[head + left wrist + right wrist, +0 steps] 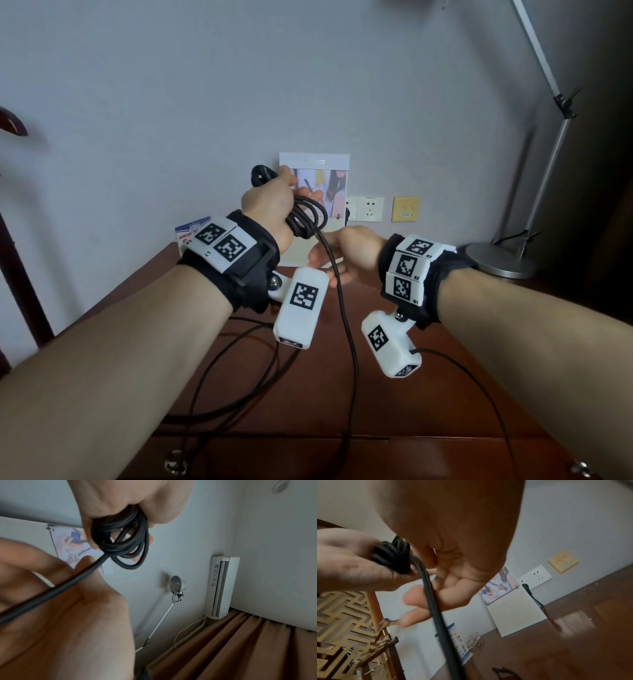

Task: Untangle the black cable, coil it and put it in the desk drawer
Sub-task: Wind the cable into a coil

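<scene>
Left hand: The left hand (270,202) was raised above the desk (394,404), and its fingers were curled round the coiled part of the cable (305,216).
Coil: Several black loops were bunched in that fist; in the left wrist view the loops (123,540) were seen hanging out below the fingers (159,513).
Right hand: The right hand (346,253) was held just below and to the right of the left one, palm turned towards it. Its fingers (419,601) were only loosely bent, and the loose strand was laid across them; a firm grip could not be made out.
Loose cable: From the coil a single strand (342,315) was led down between the wrists and over the desk's front edge. Further loops (236,370) were left lying on the desk under the left forearm.
Drawer: A drawer front with a metal knob (175,463) was seen shut at the bottom edge.
Surroundings: A calendar (317,192) was propped against the wall, with sockets (368,209) beside it and a lamp base (496,260) at the right.
</scene>
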